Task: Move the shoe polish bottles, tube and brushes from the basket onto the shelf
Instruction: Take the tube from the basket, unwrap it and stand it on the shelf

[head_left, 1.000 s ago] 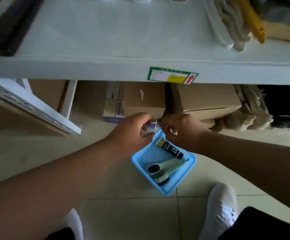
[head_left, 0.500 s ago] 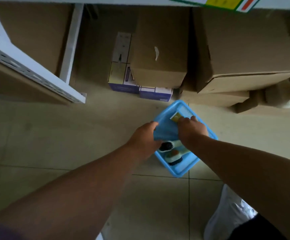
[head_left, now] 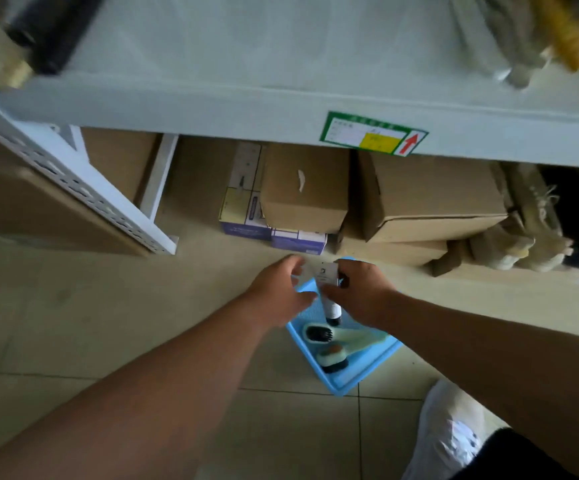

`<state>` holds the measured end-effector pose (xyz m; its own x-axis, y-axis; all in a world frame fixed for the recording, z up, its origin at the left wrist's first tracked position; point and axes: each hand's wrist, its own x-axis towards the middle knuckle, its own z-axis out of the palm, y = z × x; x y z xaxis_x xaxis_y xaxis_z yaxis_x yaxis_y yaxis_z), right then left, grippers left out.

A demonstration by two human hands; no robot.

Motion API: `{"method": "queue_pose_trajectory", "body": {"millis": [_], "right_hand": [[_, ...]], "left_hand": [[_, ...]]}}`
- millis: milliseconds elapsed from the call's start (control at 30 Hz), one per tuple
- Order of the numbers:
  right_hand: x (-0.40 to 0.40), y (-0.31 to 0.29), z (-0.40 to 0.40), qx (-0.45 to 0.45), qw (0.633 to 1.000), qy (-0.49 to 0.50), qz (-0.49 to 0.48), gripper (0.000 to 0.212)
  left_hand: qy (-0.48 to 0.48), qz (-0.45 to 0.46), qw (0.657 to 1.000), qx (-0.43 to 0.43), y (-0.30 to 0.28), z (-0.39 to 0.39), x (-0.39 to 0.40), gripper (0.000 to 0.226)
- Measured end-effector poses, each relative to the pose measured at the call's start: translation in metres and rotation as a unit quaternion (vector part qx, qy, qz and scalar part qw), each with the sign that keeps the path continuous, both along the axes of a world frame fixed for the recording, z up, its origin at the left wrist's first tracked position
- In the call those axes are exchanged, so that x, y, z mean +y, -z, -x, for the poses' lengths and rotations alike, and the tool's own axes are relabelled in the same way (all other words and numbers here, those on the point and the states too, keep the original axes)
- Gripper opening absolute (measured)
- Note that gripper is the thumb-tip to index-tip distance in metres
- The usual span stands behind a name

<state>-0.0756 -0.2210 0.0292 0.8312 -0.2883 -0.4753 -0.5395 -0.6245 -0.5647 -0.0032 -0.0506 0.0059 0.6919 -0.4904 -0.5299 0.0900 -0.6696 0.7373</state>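
A blue basket (head_left: 350, 386) sits on the tiled floor below the white shelf (head_left: 246, 64). My right hand (head_left: 364, 292) holds a white tube (head_left: 329, 292) above the basket's far end, dark cap pointing down. A small dark object shows between its fingers; I cannot tell what it is. My left hand (head_left: 277, 292) is beside the tube with fingers apart, fingertips near the tube's flat end. Two pale green brushes lie in the basket: one with black bristles (head_left: 317, 333), one shorter (head_left: 331, 358).
Cardboard boxes (head_left: 305, 199) and a purple-and-white carton (head_left: 246, 216) stand under the shelf, just behind the basket. A green label (head_left: 373, 133) marks the shelf edge. Black rolls (head_left: 52, 32) lie on the shelf's left, cloth items (head_left: 509, 39) on its right. My white shoe (head_left: 450, 441) is at bottom right.
Both hands went down into the basket and have come up again. My right hand now holds the white tube above the basket. The view has tilted back up to show the shelf.
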Motion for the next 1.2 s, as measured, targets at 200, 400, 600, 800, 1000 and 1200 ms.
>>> {"method": "queue_pose_trajectory", "body": {"millis": [200,400,600,800,1000,1200], "right_hand": [[0.023,-0.138,-0.025,-0.092,0.991,0.008,-0.096,0.017],[0.037,-0.264,-0.05,-0.157,0.975,-0.063,-0.145,0.018],[0.062,-0.352,-0.099,-0.29,0.95,-0.064,-0.1,0.028],[0.091,-0.388,-0.153,-0.279,0.946,-0.092,0.138,0.053],[0.101,-0.377,-0.202,-0.301,0.916,-0.125,0.232,0.027],[0.09,-0.369,-0.231,-0.356,0.892,-0.133,0.245,0.01]], "left_hand": [[0.038,0.108,0.993,0.026,-0.118,-0.023,0.027,0.024],[0.059,0.156,0.985,-0.039,-0.242,-0.054,0.069,0.03],[-0.026,0.087,0.952,-0.293,-0.307,-0.084,0.082,0.03],[-0.132,0.055,0.876,-0.46,-0.304,-0.118,0.063,0.021],[-0.194,-0.04,0.852,-0.484,-0.299,-0.15,0.048,0.027],[-0.197,-0.012,0.847,-0.494,-0.296,-0.174,0.042,0.036]]}}
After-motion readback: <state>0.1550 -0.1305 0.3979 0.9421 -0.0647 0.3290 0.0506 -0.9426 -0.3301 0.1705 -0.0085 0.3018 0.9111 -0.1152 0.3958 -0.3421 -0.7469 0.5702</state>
